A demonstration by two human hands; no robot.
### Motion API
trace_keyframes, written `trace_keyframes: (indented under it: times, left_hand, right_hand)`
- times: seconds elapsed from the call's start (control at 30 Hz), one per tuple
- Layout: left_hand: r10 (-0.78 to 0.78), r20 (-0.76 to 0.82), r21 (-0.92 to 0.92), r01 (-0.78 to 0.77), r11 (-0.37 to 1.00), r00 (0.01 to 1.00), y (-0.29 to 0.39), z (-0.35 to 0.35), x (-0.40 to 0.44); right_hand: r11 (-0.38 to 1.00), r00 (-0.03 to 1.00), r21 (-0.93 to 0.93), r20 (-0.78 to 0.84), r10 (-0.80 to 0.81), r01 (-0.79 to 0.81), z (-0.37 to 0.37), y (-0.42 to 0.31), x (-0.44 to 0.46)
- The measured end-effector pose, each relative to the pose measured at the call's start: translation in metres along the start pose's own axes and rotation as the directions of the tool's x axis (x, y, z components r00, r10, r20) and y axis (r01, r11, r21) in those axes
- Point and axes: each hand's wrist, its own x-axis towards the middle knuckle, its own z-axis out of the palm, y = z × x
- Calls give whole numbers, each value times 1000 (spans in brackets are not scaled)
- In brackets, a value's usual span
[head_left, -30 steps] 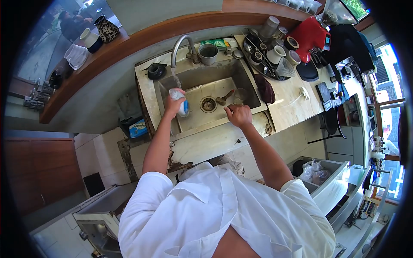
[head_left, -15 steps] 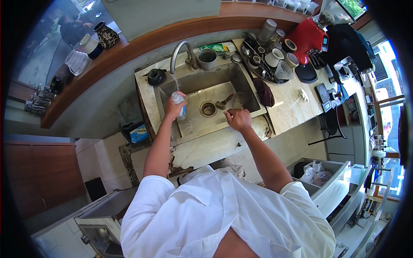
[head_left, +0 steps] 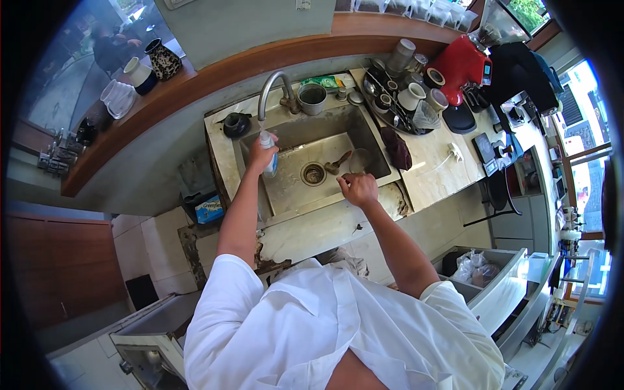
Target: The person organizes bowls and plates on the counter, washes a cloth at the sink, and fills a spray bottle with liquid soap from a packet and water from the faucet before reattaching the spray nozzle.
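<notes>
My left hand [head_left: 261, 158] is wrapped round a clear plastic bottle [head_left: 269, 162] with a blue lower part. The bottle's open neck is right under the spout of the curved metal faucet [head_left: 265, 94], over the left side of the sink [head_left: 292, 195]. At the sink's front rim is my right hand [head_left: 359, 189], its fingers curled in; whether anything is inside them is hidden. Just beyond that hand, a brush [head_left: 337, 164] with a brownish handle and a clear glass [head_left: 360, 161] lie in the basin, right of the drain [head_left: 313, 174]. A white spray nozzle [head_left: 455, 152] rests on the right counter.
A dark pot [head_left: 236, 125] stands left of the faucet, a metal cup [head_left: 312, 99] right of it. A dark cloth [head_left: 395, 148] hangs by the sink's right edge. Beyond it, a tray [head_left: 416, 130] carries pitchers and utensils near a red grinder [head_left: 458, 65]. An open drawer [head_left: 497, 289] juts out right.
My left hand has raised the bottle, bringing its neck up close to the spout; the falling water seen between them before is now mostly out of sight. My right hand stays near the rim.
</notes>
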Motion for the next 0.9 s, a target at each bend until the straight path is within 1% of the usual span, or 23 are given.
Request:
trace_keyframes:
  times: [0.17, 0.23, 0.33, 0.47, 0.53, 0.57, 0.63, 0.67, 0.73, 0.77, 0.8, 0.87, 0.9]
  left_hand:
    - [11, 23, -10, -11, 1000, 1000, 0, 2, 6]
    - [14, 23, -78, -13, 997, 1000, -2, 3, 6]
    - [8, 0, -95, -8, 995, 1000, -3, 3, 5]
    - [-6, 10, -82, 7, 997, 1000, 0, 0, 6]
    - [-23, 18, 24, 23, 999, 1000, -4, 0, 3]
    - [-23, 22, 26, 22, 999, 1000, -10, 2, -2]
    - [75, 94, 118, -86, 989, 993, -23, 10, -21]
    - [81, 101, 114, -93, 989, 992, -22, 15, -31]
    - [105, 48, 9, -106, 994, 993, -21, 26, -54]
    - [105, 24, -15, -105, 994, 994, -11, 30, -65]
    - [97, 32, -10, -97, 995, 995, 0, 33, -71]
    - [132, 30, -63, -130, 990, 991, 6, 40, -77]
    - [128, 38, -58, -126, 990, 991, 10, 43, -78]
  right_hand:
    - [1000, 1000, 16, -13, -16, 16, 0, 1, -1]
    - [1000, 1000, 19, -14, -14, 15, 0, 1, -1]
    - [1000, 1000, 23, -12, -19, 19, 0, 1, -1]
    - [999, 1000, 33, -11, -21, 22, -1, 1, -1]
    - [999, 1000, 31, -12, -20, 20, -1, 0, -1]
    - [999, 1000, 28, -14, -19, 19, -2, 1, -1]
    - [999, 1000, 28, 7, -16, 16, -3, 0, -3]
    - [1000, 1000, 26, 24, -17, 17, -5, 1, -2]
    - [999, 1000, 36, -1, -19, 19, -3, 5, 0]
    - [998, 999, 55, -12, -32, 32, -1, 5, -2]
    - [998, 1000, 61, -4, -24, 25, 2, 6, -4]
    - [998, 999, 47, 13, -41, 41, 3, 9, 0]
    - [996, 999, 78, 10, -41, 40, 4, 9, 0]
